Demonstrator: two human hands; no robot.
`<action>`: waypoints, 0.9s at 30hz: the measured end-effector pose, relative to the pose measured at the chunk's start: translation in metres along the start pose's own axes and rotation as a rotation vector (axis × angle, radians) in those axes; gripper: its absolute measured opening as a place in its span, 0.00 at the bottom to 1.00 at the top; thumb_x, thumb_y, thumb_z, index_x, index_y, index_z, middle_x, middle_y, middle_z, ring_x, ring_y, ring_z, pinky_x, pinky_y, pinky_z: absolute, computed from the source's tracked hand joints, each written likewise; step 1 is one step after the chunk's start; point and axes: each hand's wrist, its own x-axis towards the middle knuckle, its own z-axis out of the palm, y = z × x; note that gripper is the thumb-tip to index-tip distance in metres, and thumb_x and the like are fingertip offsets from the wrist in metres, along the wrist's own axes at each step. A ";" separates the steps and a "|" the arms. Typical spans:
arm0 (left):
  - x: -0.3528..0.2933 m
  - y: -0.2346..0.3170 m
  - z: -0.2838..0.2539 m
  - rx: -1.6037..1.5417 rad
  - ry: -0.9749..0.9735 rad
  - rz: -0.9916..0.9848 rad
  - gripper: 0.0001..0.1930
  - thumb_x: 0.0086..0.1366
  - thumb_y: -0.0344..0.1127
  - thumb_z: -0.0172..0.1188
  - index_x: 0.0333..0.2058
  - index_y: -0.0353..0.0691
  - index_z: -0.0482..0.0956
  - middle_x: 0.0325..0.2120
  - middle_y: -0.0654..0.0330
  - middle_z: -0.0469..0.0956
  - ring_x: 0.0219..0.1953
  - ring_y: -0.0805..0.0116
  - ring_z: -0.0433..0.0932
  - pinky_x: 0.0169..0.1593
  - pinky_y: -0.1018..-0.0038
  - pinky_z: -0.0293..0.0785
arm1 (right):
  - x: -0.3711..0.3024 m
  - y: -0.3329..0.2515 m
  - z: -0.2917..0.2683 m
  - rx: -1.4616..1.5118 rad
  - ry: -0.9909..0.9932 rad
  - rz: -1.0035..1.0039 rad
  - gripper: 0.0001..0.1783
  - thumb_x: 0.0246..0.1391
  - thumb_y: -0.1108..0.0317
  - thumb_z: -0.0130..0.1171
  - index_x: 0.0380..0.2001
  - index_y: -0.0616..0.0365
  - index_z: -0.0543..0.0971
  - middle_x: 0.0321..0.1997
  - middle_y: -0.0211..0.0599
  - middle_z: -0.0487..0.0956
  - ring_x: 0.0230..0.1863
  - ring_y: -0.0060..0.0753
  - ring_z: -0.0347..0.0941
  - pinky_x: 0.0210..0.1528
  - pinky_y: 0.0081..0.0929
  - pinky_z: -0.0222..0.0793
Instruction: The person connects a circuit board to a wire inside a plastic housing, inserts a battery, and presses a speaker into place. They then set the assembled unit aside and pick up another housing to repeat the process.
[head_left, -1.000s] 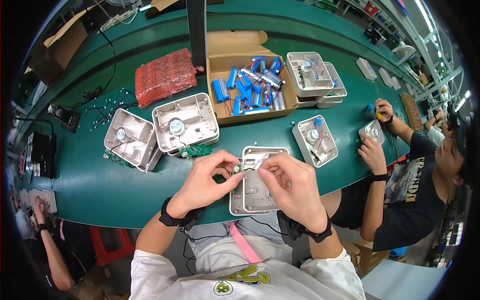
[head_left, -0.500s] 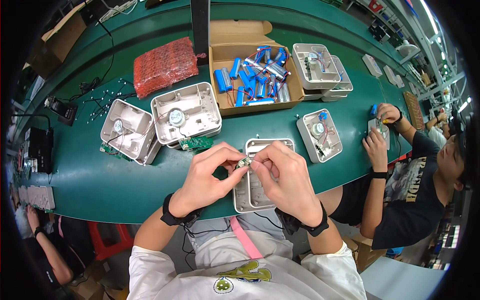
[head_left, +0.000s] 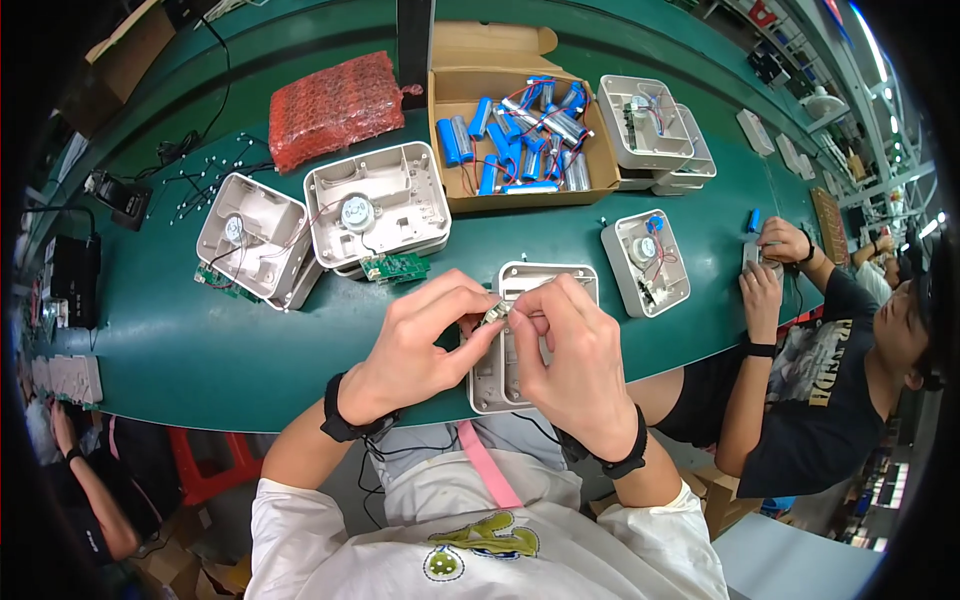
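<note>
Between my hands is a small circuit board (head_left: 495, 313) with pale connectors, held above a light grey plastic housing (head_left: 486, 392). My left hand (head_left: 425, 340) pinches the board between thumb and forefinger. Thumb and fingertips of my right hand (head_left: 575, 345) are pressed together at the board's right side; whatever they grip is too small and covered to make out. The open housing lies on the table edge in front of me, partly covered by both hands.
A cardboard box (head_left: 437, 185) of blue batteries stands behind. Housings with speakers sit left (head_left: 375, 185) and right (head_left: 645, 265), some with green boards (head_left: 395, 267). Red bubble wrap (head_left: 335, 110) lies back left. A co-worker's hands (head_left: 765, 295) work at the right.
The view has shifted slightly. Both my hands stay together at the small board, which now looks a little more tilted. The co-worker's hands at the right have come closer together.
</note>
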 end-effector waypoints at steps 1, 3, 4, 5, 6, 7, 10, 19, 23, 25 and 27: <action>0.000 0.001 -0.001 0.021 -0.007 -0.002 0.12 0.58 0.18 0.73 0.41 0.29 0.83 0.36 0.52 0.83 0.31 0.65 0.82 0.35 0.72 0.80 | 0.000 0.000 0.001 -0.001 -0.001 0.003 0.06 0.57 0.82 0.65 0.35 0.63 0.79 0.32 0.39 0.77 0.26 0.37 0.78 0.28 0.32 0.72; 0.000 0.001 -0.001 0.039 -0.012 -0.012 0.12 0.58 0.18 0.74 0.40 0.29 0.83 0.36 0.51 0.84 0.32 0.64 0.84 0.36 0.72 0.81 | 0.000 0.000 0.002 -0.018 -0.002 0.004 0.06 0.57 0.82 0.65 0.35 0.63 0.79 0.32 0.39 0.77 0.26 0.37 0.78 0.28 0.32 0.72; 0.001 0.000 0.000 0.028 -0.004 0.006 0.12 0.58 0.18 0.73 0.41 0.29 0.83 0.36 0.52 0.82 0.31 0.64 0.82 0.35 0.71 0.80 | -0.001 0.000 0.003 -0.035 0.003 0.001 0.06 0.57 0.82 0.65 0.35 0.63 0.79 0.32 0.39 0.77 0.26 0.36 0.78 0.28 0.32 0.71; 0.001 0.000 0.001 0.017 0.005 0.024 0.12 0.59 0.18 0.72 0.41 0.29 0.83 0.35 0.53 0.81 0.30 0.64 0.81 0.34 0.71 0.78 | -0.001 0.000 0.005 -0.052 0.008 -0.001 0.06 0.57 0.83 0.65 0.35 0.63 0.78 0.32 0.39 0.77 0.26 0.36 0.78 0.28 0.31 0.71; 0.000 -0.001 0.002 0.006 0.014 0.043 0.12 0.59 0.17 0.70 0.42 0.30 0.83 0.35 0.54 0.79 0.30 0.64 0.80 0.33 0.70 0.77 | -0.002 0.000 0.006 -0.051 0.001 0.002 0.06 0.57 0.83 0.65 0.35 0.63 0.78 0.32 0.39 0.77 0.26 0.36 0.78 0.28 0.31 0.71; -0.001 -0.001 0.003 0.004 0.016 0.035 0.12 0.59 0.17 0.70 0.42 0.30 0.83 0.35 0.54 0.79 0.30 0.64 0.80 0.33 0.70 0.77 | -0.002 -0.001 0.008 -0.060 0.013 -0.008 0.06 0.57 0.83 0.65 0.35 0.63 0.78 0.32 0.39 0.77 0.26 0.36 0.78 0.28 0.31 0.71; -0.002 -0.002 0.003 0.003 0.023 0.035 0.11 0.60 0.17 0.70 0.42 0.30 0.82 0.35 0.54 0.79 0.30 0.63 0.80 0.33 0.69 0.77 | -0.001 -0.002 0.010 -0.078 0.038 -0.031 0.05 0.58 0.83 0.64 0.34 0.64 0.78 0.33 0.40 0.76 0.26 0.36 0.78 0.28 0.30 0.71; 0.000 -0.003 -0.002 -0.030 -0.040 0.021 0.13 0.57 0.17 0.72 0.41 0.29 0.82 0.37 0.51 0.83 0.34 0.60 0.84 0.38 0.71 0.80 | 0.000 -0.002 0.006 -0.062 -0.006 0.011 0.05 0.58 0.84 0.63 0.35 0.65 0.78 0.33 0.41 0.76 0.26 0.37 0.79 0.28 0.31 0.71; 0.002 -0.003 -0.002 -0.048 -0.007 0.057 0.11 0.60 0.17 0.69 0.42 0.28 0.82 0.33 0.54 0.79 0.31 0.63 0.80 0.34 0.70 0.77 | 0.001 -0.005 0.002 -0.080 -0.014 -0.004 0.05 0.58 0.83 0.65 0.36 0.65 0.79 0.34 0.41 0.77 0.26 0.37 0.78 0.29 0.31 0.71; -0.001 -0.005 -0.003 -0.072 0.002 -0.013 0.10 0.60 0.18 0.69 0.42 0.29 0.83 0.33 0.55 0.79 0.31 0.64 0.80 0.35 0.71 0.78 | 0.005 -0.009 -0.003 -0.089 -0.051 -0.027 0.06 0.58 0.82 0.66 0.38 0.65 0.81 0.35 0.43 0.78 0.26 0.38 0.78 0.29 0.32 0.71; 0.001 -0.007 -0.002 -0.083 0.013 -0.027 0.10 0.61 0.18 0.69 0.41 0.29 0.83 0.33 0.55 0.80 0.31 0.65 0.80 0.35 0.72 0.78 | 0.018 -0.011 -0.026 -0.108 -0.048 -0.059 0.06 0.58 0.80 0.66 0.39 0.65 0.81 0.36 0.43 0.79 0.27 0.40 0.78 0.30 0.33 0.72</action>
